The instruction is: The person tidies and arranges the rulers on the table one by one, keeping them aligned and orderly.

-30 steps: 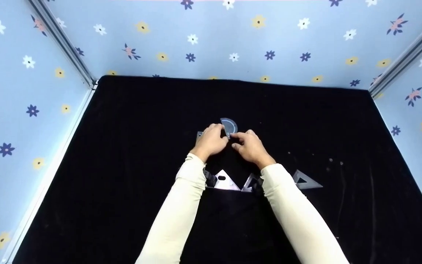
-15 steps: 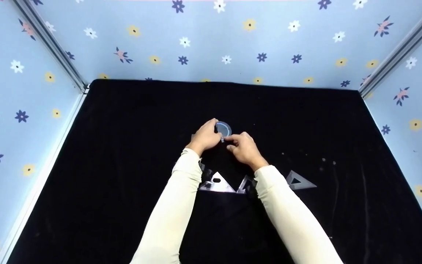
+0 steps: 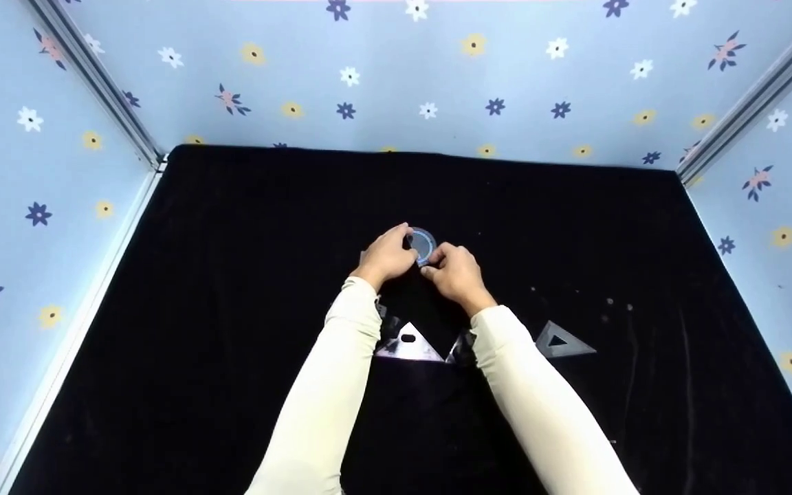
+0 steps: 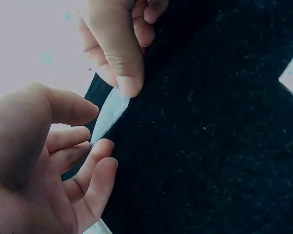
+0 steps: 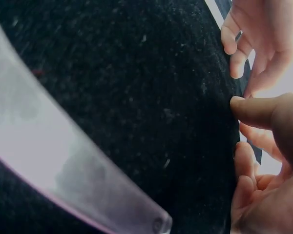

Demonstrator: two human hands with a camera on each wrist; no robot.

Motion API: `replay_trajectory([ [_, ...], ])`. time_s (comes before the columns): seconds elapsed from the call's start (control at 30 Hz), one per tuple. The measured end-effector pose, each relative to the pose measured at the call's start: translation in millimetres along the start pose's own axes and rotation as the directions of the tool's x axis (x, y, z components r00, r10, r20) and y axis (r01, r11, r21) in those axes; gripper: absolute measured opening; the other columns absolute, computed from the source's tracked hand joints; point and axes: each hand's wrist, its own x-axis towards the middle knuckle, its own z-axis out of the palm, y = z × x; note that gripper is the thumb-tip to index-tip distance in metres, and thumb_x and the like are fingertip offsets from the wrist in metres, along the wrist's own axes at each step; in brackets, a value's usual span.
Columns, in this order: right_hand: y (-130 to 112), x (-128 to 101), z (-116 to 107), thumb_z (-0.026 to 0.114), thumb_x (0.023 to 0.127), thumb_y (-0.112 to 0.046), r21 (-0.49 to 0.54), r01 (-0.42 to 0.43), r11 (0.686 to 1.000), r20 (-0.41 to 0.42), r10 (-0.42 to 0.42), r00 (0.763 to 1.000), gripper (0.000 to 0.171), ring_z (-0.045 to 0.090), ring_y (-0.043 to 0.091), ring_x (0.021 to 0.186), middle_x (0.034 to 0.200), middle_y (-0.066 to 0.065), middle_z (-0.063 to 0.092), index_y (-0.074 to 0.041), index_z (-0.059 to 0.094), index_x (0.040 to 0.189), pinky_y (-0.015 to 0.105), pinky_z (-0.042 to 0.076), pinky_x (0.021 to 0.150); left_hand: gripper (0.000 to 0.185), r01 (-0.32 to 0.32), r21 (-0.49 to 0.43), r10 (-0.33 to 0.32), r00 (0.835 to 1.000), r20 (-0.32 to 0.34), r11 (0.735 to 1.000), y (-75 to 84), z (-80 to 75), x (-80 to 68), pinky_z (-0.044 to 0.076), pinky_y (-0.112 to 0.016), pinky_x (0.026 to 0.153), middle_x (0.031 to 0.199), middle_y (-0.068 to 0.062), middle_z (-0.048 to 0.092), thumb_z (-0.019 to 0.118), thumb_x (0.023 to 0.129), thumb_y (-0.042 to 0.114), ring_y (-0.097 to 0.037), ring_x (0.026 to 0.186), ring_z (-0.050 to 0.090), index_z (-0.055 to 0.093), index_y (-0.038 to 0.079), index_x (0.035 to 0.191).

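Observation:
A small clear half-round protractor (image 3: 425,242) with a bluish scale is between my two hands near the table's middle. My left hand (image 3: 388,257) holds it by its left side, with fingers at the top end and thumb lower down. At its lower right edge, my right hand (image 3: 458,275) pinches it between thumb and fingers. The left wrist view shows the protractor (image 4: 110,114) as a thin pale sliver, with the right thumb (image 4: 129,84) on its upper end and left fingertips (image 4: 103,146) at its lower end.
Nearer to me lie a shiny set square with a slot (image 3: 413,348), a second one (image 3: 452,352) partly behind the right wrist, and a grey set square (image 3: 564,342) farther right. Black cloth (image 3: 265,275) covers the table. Flowered walls (image 3: 396,82) stand around it.
The right fingers have gone from an extended index finger at the protractor's lower corner to a pinch on its edge. The protractor has turned a little; the left hand stays on it.

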Motion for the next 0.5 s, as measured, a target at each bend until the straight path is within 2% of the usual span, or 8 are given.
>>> replay_trajectory([
  [0.13,0.2,0.7,-0.4,0.083,0.082,-0.020,-0.002,-0.032,0.999,0.000,0.032,0.999,0.022,0.059,0.025,0.089,0.091,0.008,0.062,-0.006,0.069,0.091,0.040,0.048,0.082,0.057,-0.006,0.003,0.006,1.000,0.011,1.000,2.0,0.7,0.5,0.030,-0.060,0.109,0.158,-0.002,0.039,0.056,0.092,0.026,-0.022,0.142,0.039,0.049,0.016,0.148],
  [0.37,-1.5,2.1,1.8,0.082,0.083,-0.024,-0.010,-0.050,0.999,0.005,0.050,0.999,0.023,0.057,0.024,0.087,0.091,0.006,0.058,-0.008,0.067,0.089,0.040,0.047,0.082,0.057,-0.023,0.019,0.023,1.000,0.000,1.000,1.7,0.5,-0.1,0.033,-0.046,0.111,0.158,-0.004,0.039,0.056,0.093,0.025,-0.020,0.142,0.038,0.048,0.013,0.148],
  [0.5,-0.6,1.4,2.3,0.081,0.084,-0.025,-0.023,-0.065,0.998,-0.002,0.065,0.998,0.021,0.057,0.024,0.087,0.091,0.006,0.058,-0.009,0.068,0.088,0.039,0.047,0.083,0.056,-0.046,-0.013,0.046,0.999,-0.004,0.999,1.7,3.2,-1.1,0.032,-0.041,0.113,0.157,-0.007,0.039,0.057,0.093,0.022,-0.022,0.142,0.038,0.049,0.009,0.147],
])
